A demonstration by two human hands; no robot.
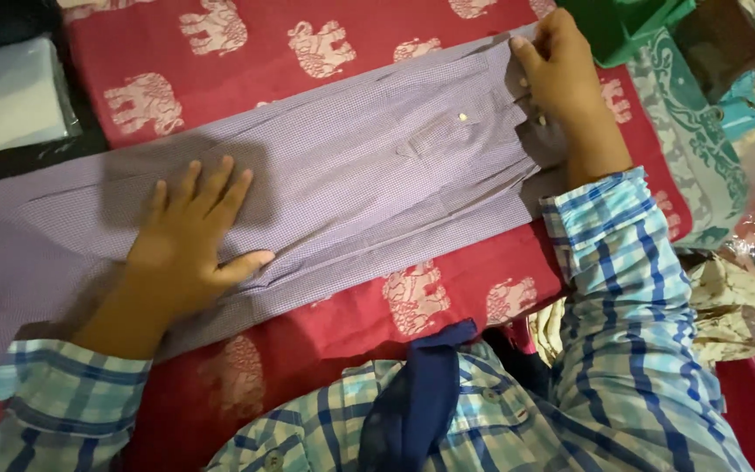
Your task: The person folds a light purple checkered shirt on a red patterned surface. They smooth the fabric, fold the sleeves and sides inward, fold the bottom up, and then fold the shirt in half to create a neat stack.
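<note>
On the left side of the folded lilac checked shirt (pixel 351 183), our left hand (pixel 187 249) lies flat and fully open, fingers spread, gripping nothing and only pressing the fabric down. The shirt runs as a long band across the red elephant-print cloth (pixel 447 297), reaching from under that palm to our right hand (pixel 561 74). At the collar end, the right hand rests partly curled, fingertips pinning the edge; whether it pinches fabric we cannot tell. In our judgement, uneven pressure could drag the folds askew or wrinkle the placket.
</note>
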